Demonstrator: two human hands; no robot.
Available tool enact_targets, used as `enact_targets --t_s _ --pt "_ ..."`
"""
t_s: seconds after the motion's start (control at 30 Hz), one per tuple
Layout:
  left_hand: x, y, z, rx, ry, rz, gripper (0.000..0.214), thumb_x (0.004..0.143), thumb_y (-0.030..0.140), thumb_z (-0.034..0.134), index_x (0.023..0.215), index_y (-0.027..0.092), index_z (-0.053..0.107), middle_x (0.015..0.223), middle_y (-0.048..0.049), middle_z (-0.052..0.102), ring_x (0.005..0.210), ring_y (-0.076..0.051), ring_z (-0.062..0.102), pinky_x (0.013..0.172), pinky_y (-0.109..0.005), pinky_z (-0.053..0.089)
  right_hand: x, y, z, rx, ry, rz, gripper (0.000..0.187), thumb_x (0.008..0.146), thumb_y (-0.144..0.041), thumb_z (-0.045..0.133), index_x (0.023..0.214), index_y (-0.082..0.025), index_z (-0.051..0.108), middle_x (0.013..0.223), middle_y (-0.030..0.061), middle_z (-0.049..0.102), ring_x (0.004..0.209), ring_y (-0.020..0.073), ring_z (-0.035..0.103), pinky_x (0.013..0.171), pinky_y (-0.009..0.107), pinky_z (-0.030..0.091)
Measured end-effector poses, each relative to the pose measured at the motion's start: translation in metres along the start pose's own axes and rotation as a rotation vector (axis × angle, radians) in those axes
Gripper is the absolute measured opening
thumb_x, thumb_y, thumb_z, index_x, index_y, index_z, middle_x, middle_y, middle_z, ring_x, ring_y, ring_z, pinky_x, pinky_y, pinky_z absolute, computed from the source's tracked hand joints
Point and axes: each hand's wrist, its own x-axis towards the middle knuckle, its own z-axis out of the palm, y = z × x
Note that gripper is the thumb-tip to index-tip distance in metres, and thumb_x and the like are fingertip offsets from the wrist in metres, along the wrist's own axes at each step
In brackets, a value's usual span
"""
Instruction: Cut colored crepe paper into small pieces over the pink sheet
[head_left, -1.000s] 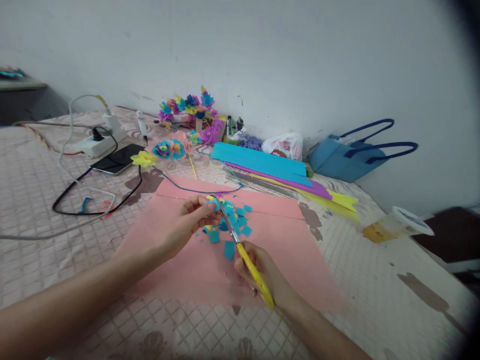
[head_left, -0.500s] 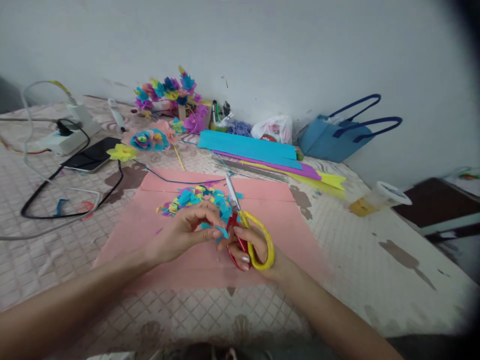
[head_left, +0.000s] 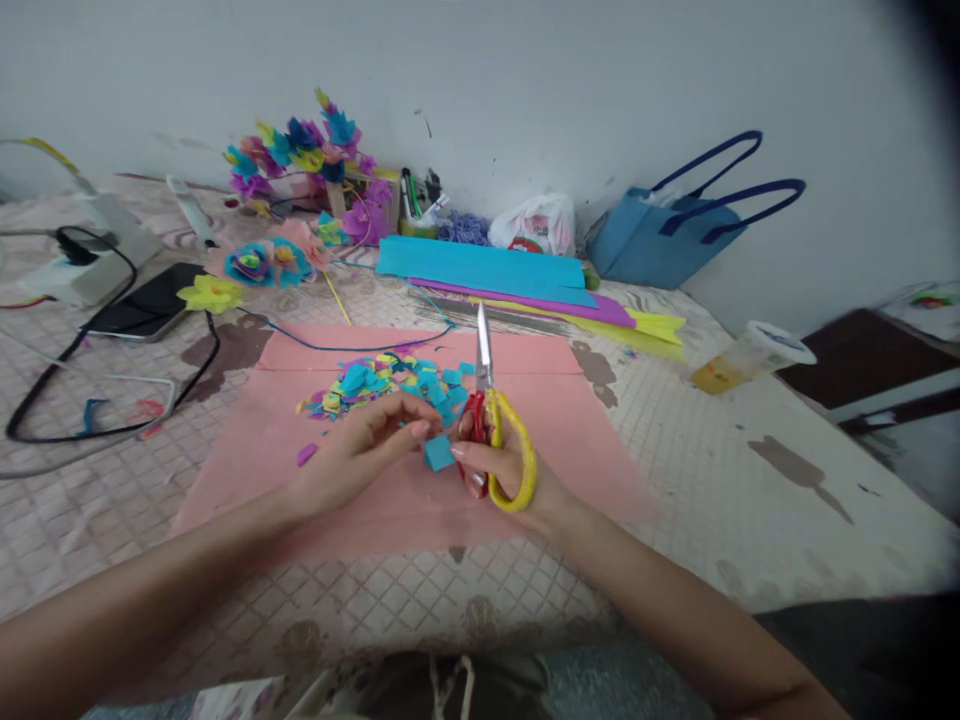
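No text, brand or number legible for sure. White plastic bag, just left of the blue tote bag, carries a red print with small character-like marks above it, too small and blurred to read; lid of the plastic cup, nearer the camera than the tote bag, has a bluish patch, can't tell if lettering.

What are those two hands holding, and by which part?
The right hand holds scissors by the red and yellow handles. A blue paper piece is between it and the left hand; whether either grips it can't be told.
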Motion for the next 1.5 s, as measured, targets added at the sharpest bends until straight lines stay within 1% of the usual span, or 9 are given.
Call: enact_targets --t_s 0.07,0.17,0.43,0.6,1.0,1.2,1.3,1.4,1.5 --pt "-0.001 0.002 0.003 -0.071 0.009 -0.119 0.023 0.092 0.037 0.05 0.093 0.018 0.063 0.086 -0.0036 0.064 0.079 -0.018 0.062 0.072 -0.031 0.05 -0.002 0.0 0.001 -0.082 0.105 -0.058 0.027 0.067 -0.026 0.071 0.082 -0.021 0.049 0.07 -0.0063 0.055 0.044 0.0046 0.046 0.036 0.016 0.041" --pt "-0.002 0.001 0.008 -0.173 -0.033 -0.208 0.018 0.083 0.035 0.062 0.091 0.019 0.06 0.083 -0.0013 0.064 0.078 -0.017 0.061 0.071 -0.03 0.049 -0.005 -0.003 0.004 -0.174 0.168 -0.108 0.028 0.068 -0.028 0.07 0.083 -0.021 0.047 0.074 -0.0053 0.055 0.046 0.0051 0.046 0.036 0.017 0.042" --pt "0.002 -0.01 0.005 -0.254 -0.1 -0.283 0.03 0.077 0.023 0.066 0.102 0.019 0.052 0.078 0.0006 0.061 0.072 -0.015 0.059 0.066 -0.029 0.046 -0.008 -0.008 0.005 -0.311 0.108 -0.069 0.027 0.07 -0.034 0.069 0.081 -0.021 0.048 0.075 -0.0039 0.051 0.053 0.0076 0.048 0.037 0.017 0.044" --pt "0.0 -0.012 0.003 -0.212 -0.252 -0.25 0.038 0.077 0.018 0.064 0.112 0.019 0.048 0.071 0.0041 0.057 0.066 -0.013 0.057 0.061 -0.026 0.043 -0.007 -0.009 0.005 -0.302 0.045 0.011 0.029 0.066 -0.028 0.071 0.081 -0.02 0.048 0.073 -0.0054 0.049 0.051 0.0064 0.046 0.036 0.016 0.042" --pt "0.0 -0.009 0.002 -0.119 -0.097 -0.066 0.024 0.082 0.015 0.055 0.105 0.019 0.05 0.081 -0.0011 0.06 0.075 -0.015 0.06 0.065 -0.029 0.049 -0.003 -0.006 0.002 -0.247 0.118 0.031 0.028 0.068 -0.031 0.07 0.078 -0.02 0.047 0.069 -0.0047 0.049 0.049 0.0063 0.044 0.036 0.017 0.04" --pt "-0.008 -0.008 0.005 0.284 -0.148 0.07 0.034 0.079 0.003 0.049 0.107 0.023 0.05 0.098 -0.0023 0.06 0.087 -0.017 0.06 0.076 -0.033 0.049 -0.001 -0.007 0.004 -0.158 0.167 0.039 0.032 0.065 -0.035 0.073 0.078 -0.02 0.048 0.065 -0.0057 0.049 0.043 0.0058 0.042 0.033 0.019 0.036" --pt "-0.009 -0.007 0.008 0.414 -0.118 0.15 0.024 0.082 0.006 0.053 0.099 0.022 0.057 0.099 -0.003 0.061 0.087 -0.018 0.058 0.078 -0.034 0.047 0.0 -0.006 0.004 -0.143 0.145 0.027 0.031 0.064 -0.035 0.073 0.076 -0.02 0.048 0.063 -0.0062 0.05 0.041 0.0056 0.042 0.033 0.019 0.035" --pt "-0.007 -0.005 0.01 0.372 -0.084 0.166 0.013 0.085 0.009 0.053 0.089 0.019 0.06 0.094 -0.0037 0.062 0.087 -0.017 0.058 0.078 -0.033 0.047 -0.001 -0.005 0.004 -0.151 0.132 0.026 0.03 0.064 -0.034 0.073 0.075 -0.02 0.049 0.062 -0.0066 0.049 0.041 0.0051 0.042 0.033 0.018 0.036" --pt "-0.006 -0.005 0.011 0.223 -0.044 0.061 0.007 0.086 0.014 0.055 0.084 0.018 0.061 0.086 -0.0033 0.062 0.081 -0.017 0.059 0.072 -0.031 0.048 -0.002 -0.005 0.003 -0.154 0.119 0.016 0.03 0.065 -0.036 0.073 0.075 -0.02 0.049 0.061 -0.0071 0.048 0.042 0.0052 0.042 0.034 0.017 0.038"
